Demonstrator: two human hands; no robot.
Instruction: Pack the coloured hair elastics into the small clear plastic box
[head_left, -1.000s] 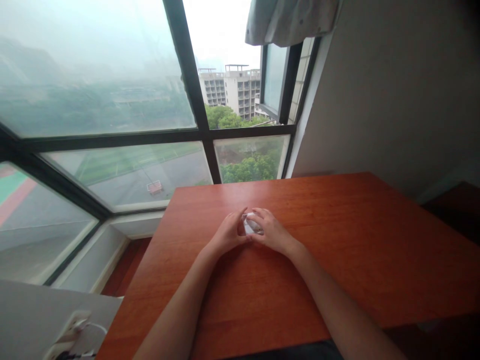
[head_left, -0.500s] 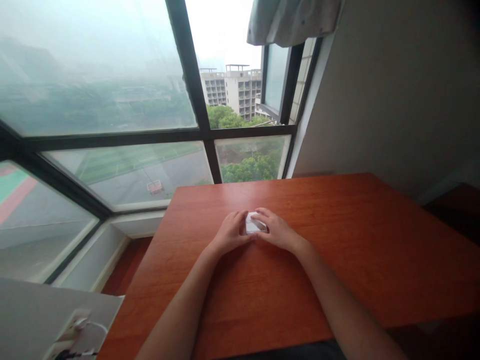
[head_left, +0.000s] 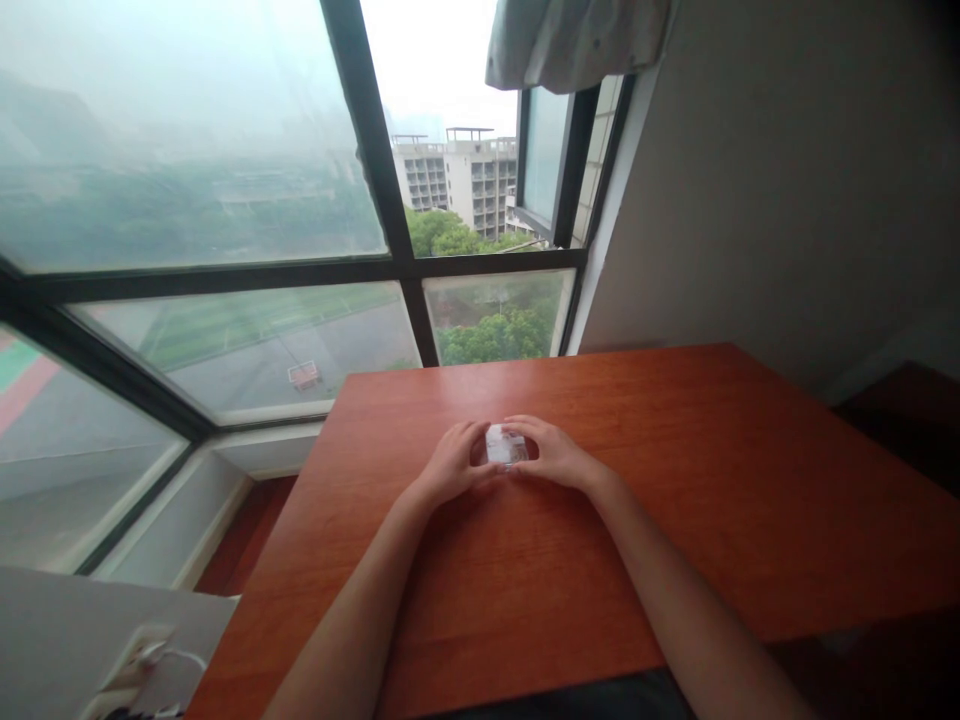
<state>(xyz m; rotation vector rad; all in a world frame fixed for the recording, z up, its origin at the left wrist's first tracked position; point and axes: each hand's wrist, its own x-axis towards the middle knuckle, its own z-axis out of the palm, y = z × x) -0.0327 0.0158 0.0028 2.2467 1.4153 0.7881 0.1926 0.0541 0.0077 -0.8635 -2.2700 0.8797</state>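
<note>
The bare left hand point(head_left: 452, 464) and bare right hand point(head_left: 559, 457) partly hide the sides of a small boxy white-and-clear object point(head_left: 506, 446), its details too small to tell. The top edge cuts off a pale grey fabric curtain point(head_left: 577, 45).

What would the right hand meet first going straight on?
Probably the small clear-and-white object, set between the right hand and left hand; contact and depth there are hard to judge.

R grip point(head_left: 556, 453) slid twd box point(head_left: 505, 446) edge; more top showing vs b4.
</note>
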